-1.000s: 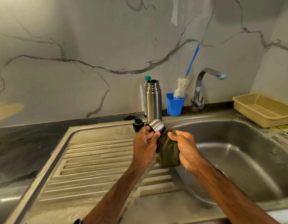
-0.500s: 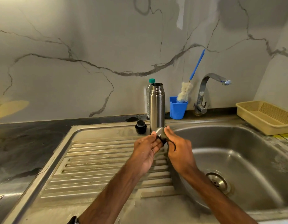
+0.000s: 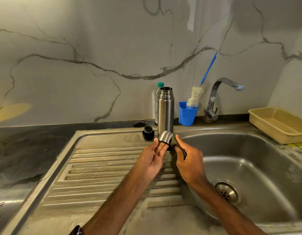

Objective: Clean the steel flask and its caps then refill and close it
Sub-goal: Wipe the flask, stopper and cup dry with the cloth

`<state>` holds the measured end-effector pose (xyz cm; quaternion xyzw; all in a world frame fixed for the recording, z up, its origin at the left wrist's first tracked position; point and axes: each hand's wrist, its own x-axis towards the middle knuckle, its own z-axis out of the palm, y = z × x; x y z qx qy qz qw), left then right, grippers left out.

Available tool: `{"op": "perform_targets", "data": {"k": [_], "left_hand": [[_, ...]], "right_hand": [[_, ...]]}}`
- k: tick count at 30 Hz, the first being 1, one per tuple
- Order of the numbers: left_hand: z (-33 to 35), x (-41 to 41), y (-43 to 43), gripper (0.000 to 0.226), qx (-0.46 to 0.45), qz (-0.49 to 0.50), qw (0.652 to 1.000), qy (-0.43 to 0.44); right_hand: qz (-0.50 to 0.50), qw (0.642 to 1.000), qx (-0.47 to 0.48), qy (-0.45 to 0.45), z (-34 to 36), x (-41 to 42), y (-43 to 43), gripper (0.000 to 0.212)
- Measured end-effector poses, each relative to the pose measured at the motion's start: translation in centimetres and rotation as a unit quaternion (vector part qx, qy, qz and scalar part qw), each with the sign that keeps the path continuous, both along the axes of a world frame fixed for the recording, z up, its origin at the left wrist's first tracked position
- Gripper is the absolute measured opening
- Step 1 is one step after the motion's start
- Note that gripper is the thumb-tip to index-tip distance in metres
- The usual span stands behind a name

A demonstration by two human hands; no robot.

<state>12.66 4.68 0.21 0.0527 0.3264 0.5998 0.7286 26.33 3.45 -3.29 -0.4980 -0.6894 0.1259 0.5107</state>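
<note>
Clamped in the left grip (image 3: 152,156), fingertips and thumb at its lower rim: a short brushed-steel cup cap (image 3: 165,136), raised above the ribbed steel draining board (image 3: 104,167). Touches a crumpled dark green cloth (image 3: 174,143) on its right side. Bunched in the right grip (image 3: 189,161), that cloth, thumb pressing it against the cap and fingers curled round the rest, over the edge of the steel sink basin (image 3: 269,160).

Just behind the cap, upright and open-topped on the sink's back rim: a tall cylindrical steel flask (image 3: 165,114). Hides the flask's foot from view, the cap being held in front of it. Just left of the flask, apart from both grips: a small round black stopper cap (image 3: 148,132). Behind the flask, partly hidden by it: a clear plastic bottle with a green lid (image 3: 156,99).

Further right along the back of the dark bench (image 3: 28,146): a blue plastic cup (image 3: 187,116) holding a white-headed bottle brush with a blue handle (image 3: 195,96), a curved chrome tap (image 3: 214,99), a beige plastic basket (image 3: 279,124).
</note>
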Motion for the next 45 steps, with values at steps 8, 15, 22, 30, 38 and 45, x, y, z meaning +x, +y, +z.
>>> {"op": "perform_targets", "data": {"k": [8,15,22,30,38,45], "left_hand": [[-0.9,1.6,-0.6,0.019,0.044,0.037,0.993,0.107],[-1.3,0.7,-0.4,0.020,0.197,-0.010,0.930,0.309],[-1.0,-0.2,0.3,0.029,0.320,-0.044,0.813,0.484],[-1.3,-1.5,1.6,0.026,0.383,-0.118,0.680,0.614],[-1.1,-1.6,1.4,0.016,0.393,-0.120,0.635,0.654],[-0.9,-2.2,1.0,0.019,0.380,-0.149,0.730,0.548]], "right_hand": [[0.028,0.997,0.043,-0.056,0.1,-0.4,0.8,0.057],[0.089,0.985,0.080,-0.123,0.2,0.2,1.3,0.066],[0.109,0.984,0.076,-0.116,0.6,1.3,1.1,0.062],[0.145,0.986,0.023,-0.080,1.1,1.8,1.1,0.056],[0.141,0.988,-0.016,-0.055,1.9,2.4,1.1,0.049],[0.096,0.895,-0.263,0.348,1.6,3.8,2.8,0.032]]}}
